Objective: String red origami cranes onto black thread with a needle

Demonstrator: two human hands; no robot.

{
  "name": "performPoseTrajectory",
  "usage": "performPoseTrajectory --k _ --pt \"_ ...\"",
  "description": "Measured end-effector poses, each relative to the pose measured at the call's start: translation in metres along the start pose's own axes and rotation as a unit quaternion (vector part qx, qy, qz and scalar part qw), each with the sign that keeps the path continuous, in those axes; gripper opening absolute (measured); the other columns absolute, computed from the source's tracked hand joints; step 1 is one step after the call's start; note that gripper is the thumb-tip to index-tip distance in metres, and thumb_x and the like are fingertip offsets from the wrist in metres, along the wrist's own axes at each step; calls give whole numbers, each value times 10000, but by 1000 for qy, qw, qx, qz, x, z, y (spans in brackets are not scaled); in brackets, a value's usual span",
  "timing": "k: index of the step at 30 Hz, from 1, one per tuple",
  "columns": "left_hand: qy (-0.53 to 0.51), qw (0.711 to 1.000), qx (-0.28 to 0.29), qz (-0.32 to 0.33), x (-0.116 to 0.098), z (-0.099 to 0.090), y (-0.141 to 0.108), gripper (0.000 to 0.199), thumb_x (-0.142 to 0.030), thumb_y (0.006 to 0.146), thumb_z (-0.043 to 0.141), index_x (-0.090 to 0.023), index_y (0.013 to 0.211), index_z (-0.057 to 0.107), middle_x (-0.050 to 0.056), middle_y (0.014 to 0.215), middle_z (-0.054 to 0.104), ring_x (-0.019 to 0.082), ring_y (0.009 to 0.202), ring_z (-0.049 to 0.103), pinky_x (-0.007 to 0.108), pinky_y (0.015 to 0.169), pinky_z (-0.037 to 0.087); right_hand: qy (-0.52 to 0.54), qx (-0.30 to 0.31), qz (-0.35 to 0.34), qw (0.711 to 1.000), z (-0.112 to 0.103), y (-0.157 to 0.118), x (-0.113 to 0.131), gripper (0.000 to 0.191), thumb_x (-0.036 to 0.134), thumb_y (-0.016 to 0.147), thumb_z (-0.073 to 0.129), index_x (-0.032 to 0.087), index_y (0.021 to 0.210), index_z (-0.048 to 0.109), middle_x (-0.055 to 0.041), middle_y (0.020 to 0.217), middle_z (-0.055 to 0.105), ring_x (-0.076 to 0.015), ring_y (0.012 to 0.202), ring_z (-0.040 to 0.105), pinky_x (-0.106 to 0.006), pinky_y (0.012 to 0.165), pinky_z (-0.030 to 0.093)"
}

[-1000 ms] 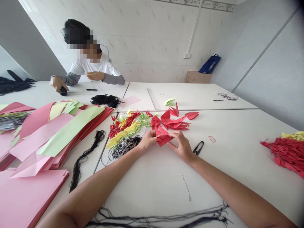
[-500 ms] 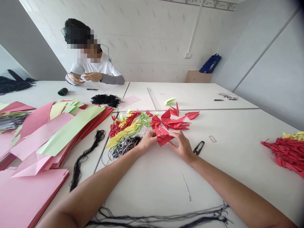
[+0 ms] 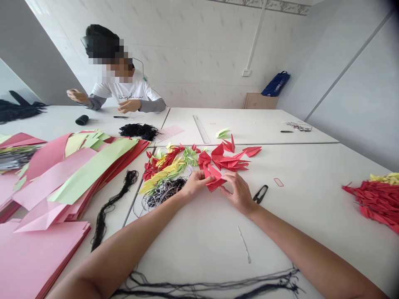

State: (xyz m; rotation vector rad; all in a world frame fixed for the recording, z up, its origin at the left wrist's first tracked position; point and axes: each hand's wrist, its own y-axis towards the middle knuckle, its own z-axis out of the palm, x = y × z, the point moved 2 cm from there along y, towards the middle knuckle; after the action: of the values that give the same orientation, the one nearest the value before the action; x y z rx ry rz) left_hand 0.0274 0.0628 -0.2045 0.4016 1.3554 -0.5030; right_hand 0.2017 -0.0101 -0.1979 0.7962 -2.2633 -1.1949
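Between my two hands is a red folded paper piece, which looks like an origami crane. My left hand pinches its left side, thumb laid across the paper. On the other side, the fingertips of my right hand close on its right edge. Just beyond lie several more red paper cranes. Strings of red, yellow and green folded paper lie to the left, behind a tangle of black and white cord. Black thread snips rest beside my right hand.
Pink, green and red paper sheets pile up at left, beside a black thread bundle. Black threads and a twisted wire lie near me. Red strung paper sits far right. Across the table a person handles thread.
The red paper in my hands has tilted slightly, and my left thumb has moved further over it. The person opposite has drawn one hand out to the left, away from the other.
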Motion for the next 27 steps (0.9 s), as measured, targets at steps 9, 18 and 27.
performPoseTrajectory --k 9,18,27 --pt "-2 1000 2 -8 -3 2 -1 388 -437 657 875 -113 841 768 52 739 734 128 635 618 211 615 465 17 8 4 1000 -2 1 0 439 166 920 638 230 1324 480 -118 1086 655 -247 1028 667 -406 849 600" --pt "-6 1000 5 -12 -2 2 -1 402 -449 647 880 -110 825 757 39 723 722 116 620 602 203 595 448 13 9 4 1000 -1 0 -1 424 155 920 641 219 1310 487 -118 1087 657 -240 1023 671 -394 841 602" --pt "-14 1000 -4 -16 -5 2 0 444 -486 617 890 -106 781 731 23 687 700 106 597 580 208 586 431 20 15 9 1000 -1 0 -1 436 146 913 651 219 1310 487 -120 1098 647 -237 1024 667 -389 844 599"
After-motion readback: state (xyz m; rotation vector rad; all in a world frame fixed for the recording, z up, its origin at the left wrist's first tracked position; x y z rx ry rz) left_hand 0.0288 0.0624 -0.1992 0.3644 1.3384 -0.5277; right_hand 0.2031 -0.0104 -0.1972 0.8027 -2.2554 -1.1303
